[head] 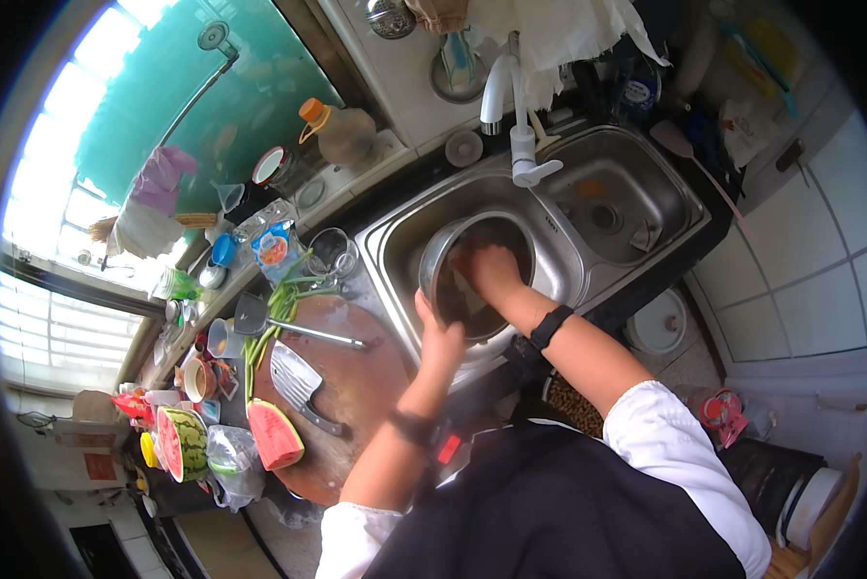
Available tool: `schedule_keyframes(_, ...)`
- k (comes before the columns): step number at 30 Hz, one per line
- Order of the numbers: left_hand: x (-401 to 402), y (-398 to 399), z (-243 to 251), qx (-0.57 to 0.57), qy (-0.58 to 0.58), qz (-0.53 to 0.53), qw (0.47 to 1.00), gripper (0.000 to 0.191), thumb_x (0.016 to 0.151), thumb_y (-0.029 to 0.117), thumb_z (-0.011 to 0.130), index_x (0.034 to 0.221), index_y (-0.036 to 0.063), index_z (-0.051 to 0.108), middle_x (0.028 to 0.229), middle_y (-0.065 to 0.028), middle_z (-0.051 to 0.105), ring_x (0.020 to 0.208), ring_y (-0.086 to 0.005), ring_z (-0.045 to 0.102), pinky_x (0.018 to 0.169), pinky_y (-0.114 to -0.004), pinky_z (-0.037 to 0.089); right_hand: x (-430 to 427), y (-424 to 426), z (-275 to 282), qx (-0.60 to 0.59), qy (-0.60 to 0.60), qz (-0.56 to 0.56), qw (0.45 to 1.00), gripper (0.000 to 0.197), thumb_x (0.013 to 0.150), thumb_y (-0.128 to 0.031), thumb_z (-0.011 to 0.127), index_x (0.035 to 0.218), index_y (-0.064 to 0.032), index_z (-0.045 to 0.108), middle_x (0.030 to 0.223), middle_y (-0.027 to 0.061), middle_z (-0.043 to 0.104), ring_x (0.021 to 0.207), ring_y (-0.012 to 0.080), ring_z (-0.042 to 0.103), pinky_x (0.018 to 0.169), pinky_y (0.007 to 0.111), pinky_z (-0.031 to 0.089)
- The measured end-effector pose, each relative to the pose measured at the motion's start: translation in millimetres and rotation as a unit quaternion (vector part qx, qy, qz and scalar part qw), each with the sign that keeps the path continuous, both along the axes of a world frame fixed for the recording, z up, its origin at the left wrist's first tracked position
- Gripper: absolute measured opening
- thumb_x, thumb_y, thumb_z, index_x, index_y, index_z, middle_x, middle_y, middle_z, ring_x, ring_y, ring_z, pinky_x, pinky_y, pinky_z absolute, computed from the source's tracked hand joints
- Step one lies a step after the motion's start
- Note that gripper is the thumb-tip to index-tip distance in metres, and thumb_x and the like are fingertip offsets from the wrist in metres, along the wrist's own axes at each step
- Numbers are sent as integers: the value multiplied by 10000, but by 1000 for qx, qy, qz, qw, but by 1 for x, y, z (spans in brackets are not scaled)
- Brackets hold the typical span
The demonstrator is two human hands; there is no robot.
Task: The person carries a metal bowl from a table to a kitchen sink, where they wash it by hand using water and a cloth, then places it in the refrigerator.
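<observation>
A round stainless steel bowl (433,257) stands tilted in the larger basin of a double sink (397,289). My left hand (441,336) grips its near left rim, thumb on the inside. Inside the bowl is my right hand (488,271), its fingertips blurred and partly hidden by dark, murky contents; whether they hold anything cannot be told. Above the basins rises a white faucet (523,148), its spout turned away from the bowl.
Left of the sink, a round wooden chopping board (361,391) carries a cleaver (296,376), a watermelon wedge (274,434), a metal spatula (318,333) and long green stalks (281,304). A glass jar (333,253) stands by the basin. The smaller basin (622,181) holds scraps.
</observation>
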State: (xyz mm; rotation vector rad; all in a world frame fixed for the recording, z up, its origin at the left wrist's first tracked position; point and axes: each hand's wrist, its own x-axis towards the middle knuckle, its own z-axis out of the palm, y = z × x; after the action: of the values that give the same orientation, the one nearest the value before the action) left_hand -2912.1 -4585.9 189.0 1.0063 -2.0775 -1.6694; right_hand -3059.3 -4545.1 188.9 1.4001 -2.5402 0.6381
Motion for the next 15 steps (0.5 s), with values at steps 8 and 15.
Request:
schedule_keyframes(8,-2,6,13,38,-21,39,998,757,695,-8,414,1330,159,37,1092,-152,423,889,-232,502,575,-303,481,5,4,-24,-28,-82,-8,996,169,737,-242,529,720,-98,617,828,137,593,607,292,597,530,387,492)
schedule_keyframes(15,-9,11,11,145,-12,10,989,748,712,16,404,1322,87,-23,1062,-222,444,767,-263,556,576,-303,480,-20,-3,-1,-130,-143,-34,981,149,705,-208,553,663,-76,607,828,163,574,605,355,565,529,402,473)
